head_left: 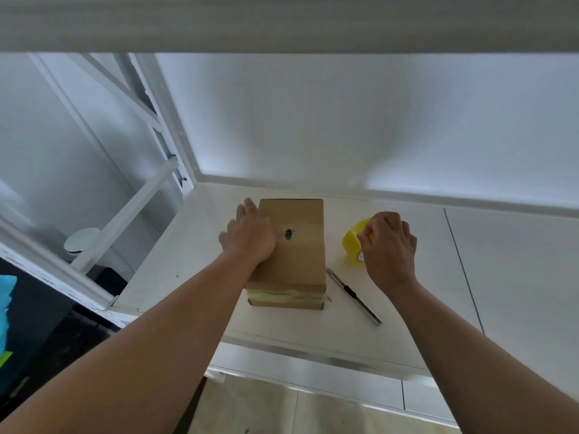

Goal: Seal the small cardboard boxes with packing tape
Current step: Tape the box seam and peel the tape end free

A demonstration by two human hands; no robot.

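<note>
Cardboard box (294, 245) sits mid-counter (407, 308) w/ tape band already across its near end; top seam looks only partly taped, so prob 1 strip or more left. Left hand (249, 234) lies flat on box, fingers straight. Right hand (388, 242) pinches yellow tape roll (352, 242) just beside box; utility knife (354, 297) lies near, untouched

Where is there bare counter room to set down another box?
The widest bare patch of the white counter lies right of the yellow roll of packing tape held by the right hand. A strip runs between the brown cardboard box and the near edge. Crowded: the gap between box and tape, where the silver utility knife lies.
</note>
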